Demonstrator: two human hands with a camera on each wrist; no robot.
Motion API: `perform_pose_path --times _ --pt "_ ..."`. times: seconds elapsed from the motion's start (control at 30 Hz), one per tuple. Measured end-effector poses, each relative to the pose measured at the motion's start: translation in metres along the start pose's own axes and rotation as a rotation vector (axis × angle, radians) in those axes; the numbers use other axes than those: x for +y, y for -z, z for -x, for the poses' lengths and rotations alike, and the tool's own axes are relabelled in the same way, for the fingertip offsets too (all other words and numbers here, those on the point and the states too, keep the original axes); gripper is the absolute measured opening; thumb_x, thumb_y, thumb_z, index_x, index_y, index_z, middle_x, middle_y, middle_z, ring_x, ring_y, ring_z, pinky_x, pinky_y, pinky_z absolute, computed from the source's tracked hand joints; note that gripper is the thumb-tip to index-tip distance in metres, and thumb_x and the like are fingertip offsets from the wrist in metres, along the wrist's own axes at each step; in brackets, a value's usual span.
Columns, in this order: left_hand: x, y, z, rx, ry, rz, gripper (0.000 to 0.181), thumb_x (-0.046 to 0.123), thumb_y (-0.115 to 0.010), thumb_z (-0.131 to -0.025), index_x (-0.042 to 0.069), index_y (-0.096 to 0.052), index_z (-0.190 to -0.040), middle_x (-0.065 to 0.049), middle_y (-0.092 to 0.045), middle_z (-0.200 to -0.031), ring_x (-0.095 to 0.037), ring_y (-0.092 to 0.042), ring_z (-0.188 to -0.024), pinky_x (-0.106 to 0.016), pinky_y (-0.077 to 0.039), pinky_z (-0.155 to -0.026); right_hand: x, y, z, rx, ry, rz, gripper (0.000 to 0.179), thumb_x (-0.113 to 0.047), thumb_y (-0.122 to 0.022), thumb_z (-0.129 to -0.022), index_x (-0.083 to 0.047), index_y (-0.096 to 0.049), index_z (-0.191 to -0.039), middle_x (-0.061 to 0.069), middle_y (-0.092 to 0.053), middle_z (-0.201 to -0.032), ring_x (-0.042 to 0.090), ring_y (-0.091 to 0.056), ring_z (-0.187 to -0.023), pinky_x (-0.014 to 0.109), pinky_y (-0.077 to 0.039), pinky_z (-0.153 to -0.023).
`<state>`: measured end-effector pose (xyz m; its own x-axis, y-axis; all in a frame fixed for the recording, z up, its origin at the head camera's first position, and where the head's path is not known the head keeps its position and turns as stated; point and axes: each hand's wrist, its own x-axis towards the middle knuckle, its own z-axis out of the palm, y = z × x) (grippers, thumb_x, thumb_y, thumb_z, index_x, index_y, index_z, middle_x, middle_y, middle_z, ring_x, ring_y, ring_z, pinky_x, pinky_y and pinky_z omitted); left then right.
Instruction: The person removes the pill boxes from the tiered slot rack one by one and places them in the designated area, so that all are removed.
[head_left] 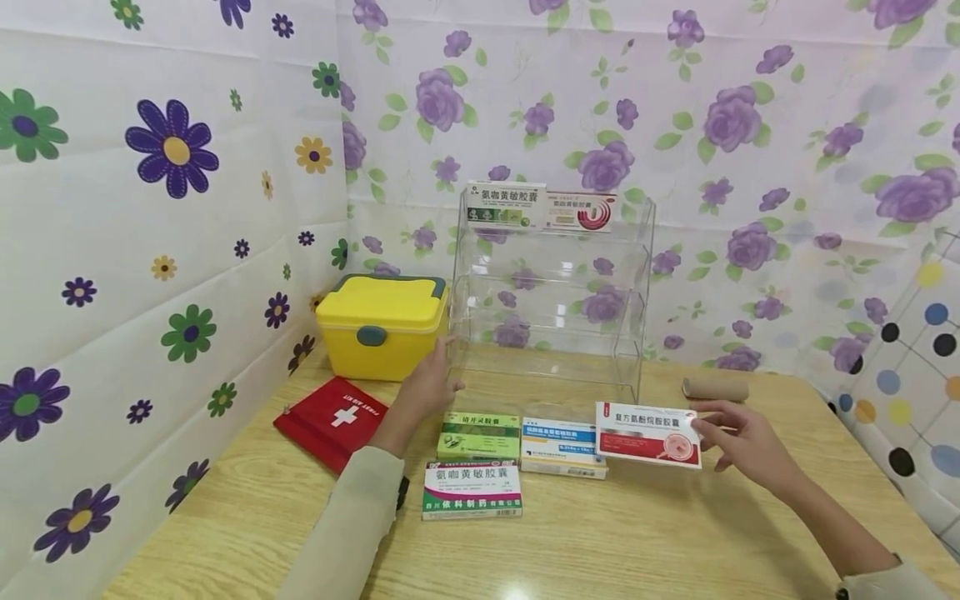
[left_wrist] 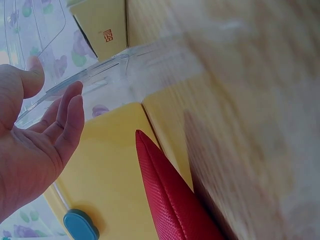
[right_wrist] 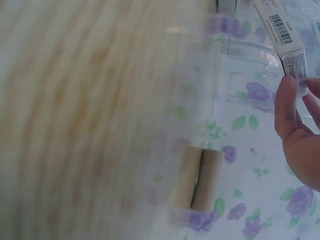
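Observation:
My right hand [head_left: 729, 435] pinches the right end of a white and red medicine box [head_left: 648, 446], raised above the table with its printed face up. In the right wrist view, thumb and fingers grip the end of that box [right_wrist: 295, 65] near its barcode. My left hand [head_left: 427, 385] is at the lower left side of a clear tiered display rack [head_left: 551, 362], fingertips right at its edge. Thumb and fingers stand apart around the panel in the left wrist view. Below lie a green box [head_left: 480, 435], a blue and white box [head_left: 562, 446] and a white, green-banded box [head_left: 472, 490].
Two medicine boxes, one green and white [head_left: 506, 206] and one red and white [head_left: 577, 212], stand on the rack's top tier. A yellow lidded case [head_left: 382, 321] and a red first aid pouch [head_left: 333, 423] are at left. Behind my right hand lies a brown cylinder [head_left: 716, 389].

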<state>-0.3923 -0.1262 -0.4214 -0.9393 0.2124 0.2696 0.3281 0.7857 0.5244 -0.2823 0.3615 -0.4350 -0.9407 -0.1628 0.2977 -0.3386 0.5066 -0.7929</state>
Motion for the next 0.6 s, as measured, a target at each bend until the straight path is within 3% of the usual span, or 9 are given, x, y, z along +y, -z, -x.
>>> perform_pose_path --times 0.33,0.6 --pt "0.000 0.000 0.000 0.001 0.011 -0.013 0.087 0.015 -0.075 -0.089 0.023 -0.018 -0.154 -0.012 -0.056 -0.105 -0.029 -0.059 -0.096 -0.044 -0.054 -0.079 0.012 0.015 0.010 -0.038 -0.058 0.009 0.038 -0.022 -0.059 -0.101 0.003 -0.056 -0.129 0.007 -0.073 -0.097 0.021 -0.071 -0.073 0.043 -0.056 -0.049" --pt "-0.001 -0.001 -0.001 -0.008 0.015 0.011 0.086 0.014 -0.074 -0.090 0.023 -0.018 -0.154 -0.016 -0.059 -0.115 -0.031 -0.059 -0.105 -0.049 -0.053 -0.085 0.015 0.018 0.011 -0.064 -0.157 0.006 0.041 -0.027 -0.060 -0.100 0.002 -0.057 -0.129 0.013 -0.071 -0.096 0.021 -0.069 -0.074 0.042 -0.056 -0.051"
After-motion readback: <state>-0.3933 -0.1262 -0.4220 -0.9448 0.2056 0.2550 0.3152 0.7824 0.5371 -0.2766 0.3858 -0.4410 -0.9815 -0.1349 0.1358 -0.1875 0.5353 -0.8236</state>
